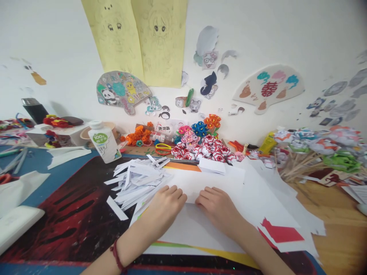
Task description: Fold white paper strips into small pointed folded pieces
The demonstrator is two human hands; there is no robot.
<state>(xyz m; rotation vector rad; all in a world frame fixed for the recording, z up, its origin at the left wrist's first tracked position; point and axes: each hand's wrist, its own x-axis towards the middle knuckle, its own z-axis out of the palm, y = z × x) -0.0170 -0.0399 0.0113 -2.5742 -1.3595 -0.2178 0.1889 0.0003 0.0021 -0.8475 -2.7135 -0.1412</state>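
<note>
Sheet: I see a white paper sheet [197, 183] lying flat at the middle of the bench [338, 214], on top of more white paper and coloured sheets.
Hands: my left hand [166, 204] and right hand [218, 206] both rest knuckles-up on the sheet's near edge, fingers curled down onto it, pressing rather than gripping anything.
Handling: I judge it light, thin and floppy, quick to crease or slide on the paper beneath; best taken at an edge or corner with a fingertip pinch.
Strips: a loose pile of cut white strips [137, 181] lies at ten o'clock of the sheet, just beside my left hand.
Red paper: a red piece [282, 233] lies at four o'clock.
Bottle: a white bottle [103, 142] stands at eleven o'clock, well apart.
Paper flowers: a cluster [206, 147] sits at twelve o'clock, by the wall.
</note>
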